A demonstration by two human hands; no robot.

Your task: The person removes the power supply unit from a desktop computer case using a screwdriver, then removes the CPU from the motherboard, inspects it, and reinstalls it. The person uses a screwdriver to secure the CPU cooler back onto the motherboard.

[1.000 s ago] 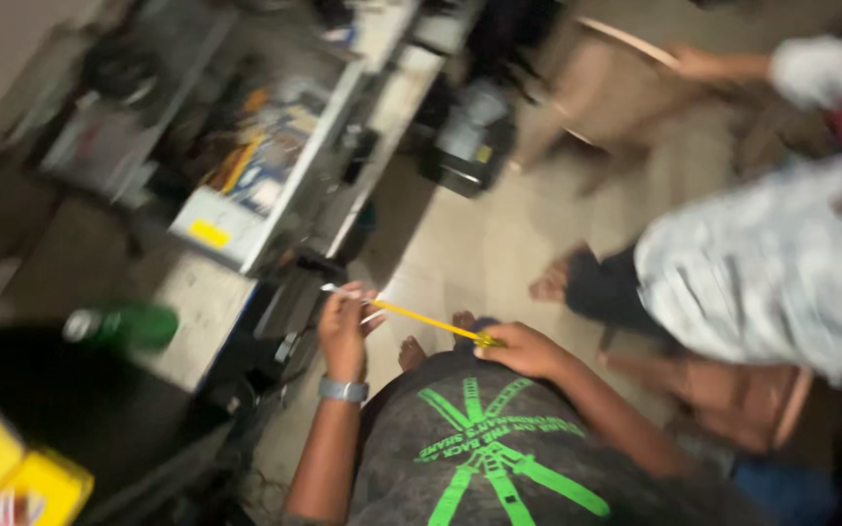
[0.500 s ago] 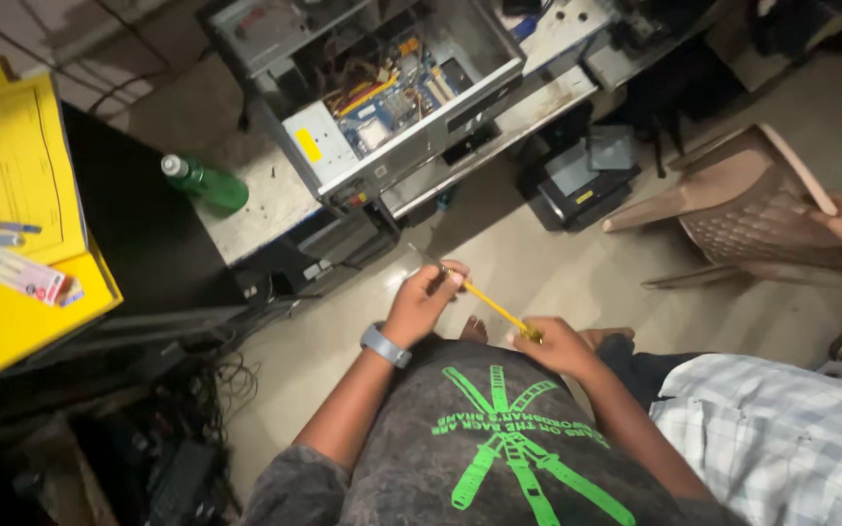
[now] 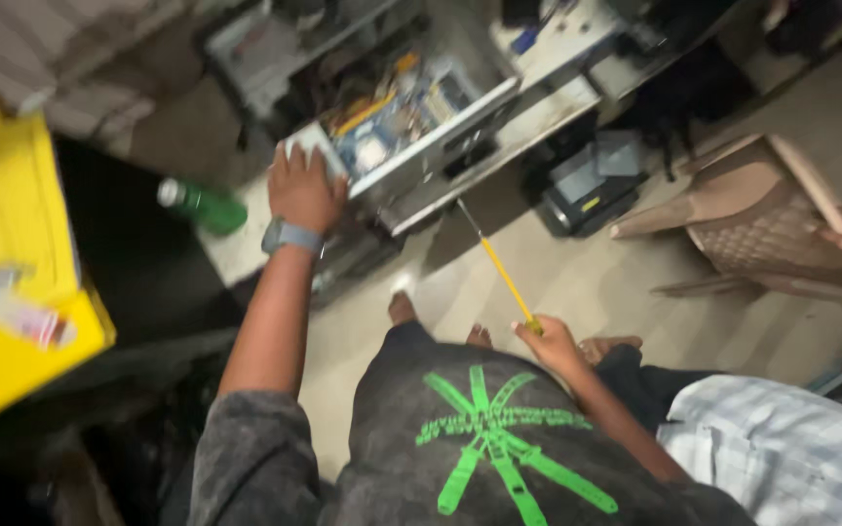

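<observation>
1. The left hand (image 3: 304,190) is laid flat, fingers spread, on the near corner of an open computer case (image 3: 411,127), as if steadying it.
2. A yellow-handled screwdriver (image 3: 499,268) is pinched in the right hand (image 3: 550,343), tip aimed at the case.
3. A green bottle (image 3: 205,206) lies left on the worktop (image 3: 236,255).

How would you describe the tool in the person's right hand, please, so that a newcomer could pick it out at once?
Start at the open computer case lying on the low white bench, where the left hand rests on its corner. Below its front edge, over the pale floor, a thin screwdriver slants down to the right hand. It alone has a bright yellow handle and a slim metal shaft aimed at the case.
</observation>
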